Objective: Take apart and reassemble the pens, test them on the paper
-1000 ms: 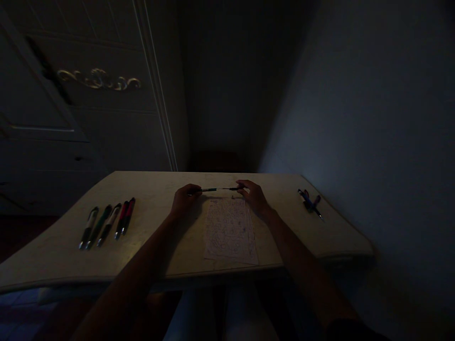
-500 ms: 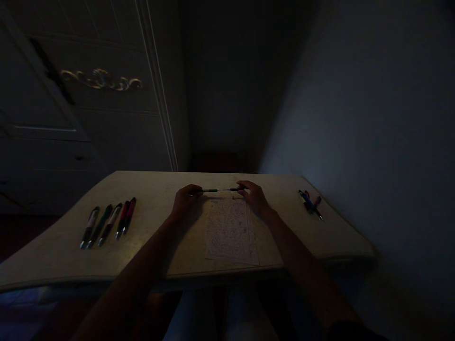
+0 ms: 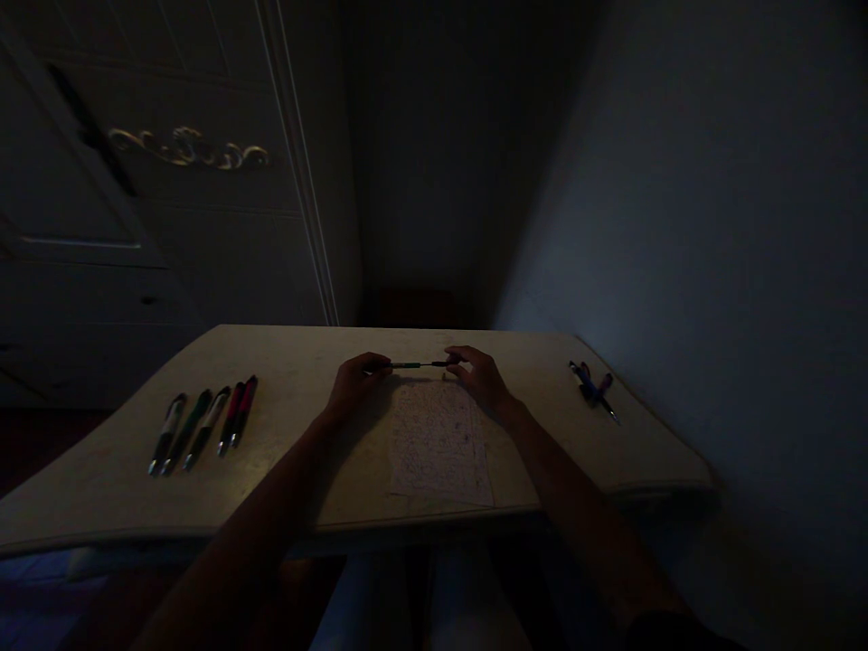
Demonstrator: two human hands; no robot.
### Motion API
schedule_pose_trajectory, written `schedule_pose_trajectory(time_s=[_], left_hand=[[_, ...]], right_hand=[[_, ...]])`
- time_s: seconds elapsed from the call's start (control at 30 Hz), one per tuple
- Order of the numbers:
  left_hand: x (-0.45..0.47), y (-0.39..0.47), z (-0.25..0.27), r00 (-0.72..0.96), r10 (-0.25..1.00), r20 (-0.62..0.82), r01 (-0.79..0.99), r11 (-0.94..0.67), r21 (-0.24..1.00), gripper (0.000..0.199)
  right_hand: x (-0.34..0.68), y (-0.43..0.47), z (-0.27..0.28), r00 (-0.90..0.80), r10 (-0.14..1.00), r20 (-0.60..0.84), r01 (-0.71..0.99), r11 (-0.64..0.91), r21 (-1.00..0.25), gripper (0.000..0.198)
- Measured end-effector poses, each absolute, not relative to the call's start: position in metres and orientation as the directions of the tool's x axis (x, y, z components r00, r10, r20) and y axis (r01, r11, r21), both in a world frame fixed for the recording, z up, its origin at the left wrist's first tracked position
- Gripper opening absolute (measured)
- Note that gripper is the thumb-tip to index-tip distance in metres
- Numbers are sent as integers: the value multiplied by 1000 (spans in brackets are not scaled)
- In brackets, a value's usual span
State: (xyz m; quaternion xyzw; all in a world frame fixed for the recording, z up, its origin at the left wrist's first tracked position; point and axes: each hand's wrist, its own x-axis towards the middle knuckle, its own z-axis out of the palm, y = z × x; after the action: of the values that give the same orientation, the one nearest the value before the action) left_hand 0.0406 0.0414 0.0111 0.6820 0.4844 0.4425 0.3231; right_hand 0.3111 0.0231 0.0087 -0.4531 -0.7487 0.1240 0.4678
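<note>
Over the far part of the table, my left hand [image 3: 353,380] pinches a green pen barrel [image 3: 407,365], held level. Facing it, my right hand [image 3: 483,378] grips a dark pen piece [image 3: 439,363] between thumb and fingers. A thin refill [image 3: 426,364] bridges the short gap between the two parts, in one line with them. Just below the hands lies a sheet of paper [image 3: 434,443] covered in handwriting or drawing, apparently on top of another sheet. A tiny object by the paper's top edge is too dark to make out.
Several pens [image 3: 200,429] lie side by side at the left of the white table [image 3: 291,488]. A small pile of blue, purple and dark pens or pen parts [image 3: 595,391] lies at the right. A cabinet [image 3: 223,244] stands behind left; a wall [image 3: 712,226] borders the right.
The gap between the green barrel and the dark piece has narrowed, with less of the refill showing. My right hand has moved slightly left, and my left hand slightly right.
</note>
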Motion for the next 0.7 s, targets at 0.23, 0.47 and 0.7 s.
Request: schedule_pose_trajectory(time_s=[0.23, 0.47, 0.7], left_hand=[[44, 38, 11, 153, 943, 295, 363, -332, 871, 26], [44, 38, 18, 143, 942, 304, 396, -336, 855, 26], [46, 36, 18, 179, 937, 300, 369, -346, 863, 28]], right_hand=[[304, 17, 15, -196, 773, 604, 556, 595, -581, 29], [304, 16, 17, -217, 777, 591, 560, 595, -576, 30], [306, 16, 18, -223, 788, 574, 546, 589, -596, 30]])
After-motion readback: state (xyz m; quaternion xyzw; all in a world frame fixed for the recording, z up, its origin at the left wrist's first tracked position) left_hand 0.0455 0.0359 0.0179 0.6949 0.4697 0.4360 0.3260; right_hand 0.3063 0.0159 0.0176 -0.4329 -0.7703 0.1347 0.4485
